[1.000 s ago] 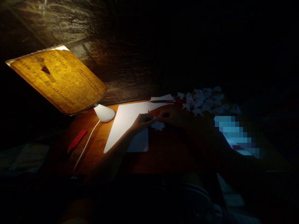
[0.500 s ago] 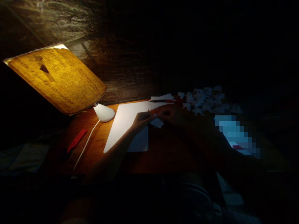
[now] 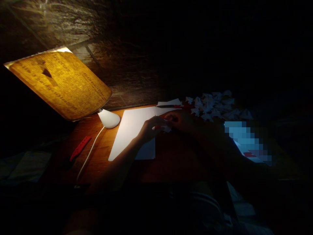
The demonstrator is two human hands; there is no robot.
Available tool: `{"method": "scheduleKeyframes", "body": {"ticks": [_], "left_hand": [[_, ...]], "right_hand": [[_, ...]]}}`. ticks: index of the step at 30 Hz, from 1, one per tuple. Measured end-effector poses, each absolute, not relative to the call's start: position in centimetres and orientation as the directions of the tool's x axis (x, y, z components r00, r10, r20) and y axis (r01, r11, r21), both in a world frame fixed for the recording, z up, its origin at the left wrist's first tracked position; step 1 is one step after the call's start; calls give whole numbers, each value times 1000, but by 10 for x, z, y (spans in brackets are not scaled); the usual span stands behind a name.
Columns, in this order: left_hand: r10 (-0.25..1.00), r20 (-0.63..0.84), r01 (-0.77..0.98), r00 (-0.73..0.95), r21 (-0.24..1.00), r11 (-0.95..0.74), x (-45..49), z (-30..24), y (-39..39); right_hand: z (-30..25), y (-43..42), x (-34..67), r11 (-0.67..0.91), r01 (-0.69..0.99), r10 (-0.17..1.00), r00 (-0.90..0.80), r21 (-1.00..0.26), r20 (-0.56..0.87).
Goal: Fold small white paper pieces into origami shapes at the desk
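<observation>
Both hands meet over the middle of the dim wooden table. My left hand (image 3: 149, 127) is closed with its fingers on a small folded piece of white paper (image 3: 167, 128). From the other side my right hand (image 3: 178, 119) pinches the same folded paper. Much of the paper is hidden behind the fingers, and its shape is hard to make out in the dark. Beneath my left forearm lie white paper sheets (image 3: 129, 124). Beyond my hands, a knife with a dark blade and red handle (image 3: 171, 106) rests on another white sheet (image 3: 168, 101).
A lit lamp with a printed shade (image 3: 61, 85) and white base (image 3: 109, 118) stands at the left, its cord (image 3: 89, 155) crossing the table (image 3: 97, 147). A red-handled object (image 3: 80, 147) lies nearby. Several folded paper pieces (image 3: 215, 106) are heaped at right, behind a glowing, pixelated screen (image 3: 246, 140).
The fingers of my left hand have shifted over the folded paper and now cover more of it. My right hand has moved slightly. The things on the table lie as before.
</observation>
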State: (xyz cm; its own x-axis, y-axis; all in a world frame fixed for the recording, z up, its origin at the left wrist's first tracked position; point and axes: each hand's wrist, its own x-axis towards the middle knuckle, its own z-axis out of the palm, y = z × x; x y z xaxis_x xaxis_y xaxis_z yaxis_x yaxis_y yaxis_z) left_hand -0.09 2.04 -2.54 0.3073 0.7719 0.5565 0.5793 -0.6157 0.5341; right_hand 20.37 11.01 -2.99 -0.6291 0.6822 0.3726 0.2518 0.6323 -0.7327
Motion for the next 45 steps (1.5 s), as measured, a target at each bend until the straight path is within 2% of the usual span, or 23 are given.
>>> {"method": "scheduleKeyframes", "body": {"ticks": [8,17,27,35,41,45], "left_hand": [[784,464,592,412,518,-618,1,-22,20],[791,466,622,395,499,-604,-4,-31,23],[791,441,622,425,492,-609,-4,-34,25],[788,430,616,441,494,-614,-5,-40,31],[792,411,605,451,511,-610,-5,-39,30],[825,375,631,424,530,-566,-7,-41,30]], "right_hand": [[-26,108,209,750,323,594,-714,-578,371],[-15,114,219,756,254,502,-816,-603,285],[-16,116,218,714,253,514,-822,-653,243],[-17,118,219,726,251,508,-823,-640,255],[-13,113,218,769,158,431,-844,-620,319],[-7,107,218,758,171,400,-884,-629,241]]}}
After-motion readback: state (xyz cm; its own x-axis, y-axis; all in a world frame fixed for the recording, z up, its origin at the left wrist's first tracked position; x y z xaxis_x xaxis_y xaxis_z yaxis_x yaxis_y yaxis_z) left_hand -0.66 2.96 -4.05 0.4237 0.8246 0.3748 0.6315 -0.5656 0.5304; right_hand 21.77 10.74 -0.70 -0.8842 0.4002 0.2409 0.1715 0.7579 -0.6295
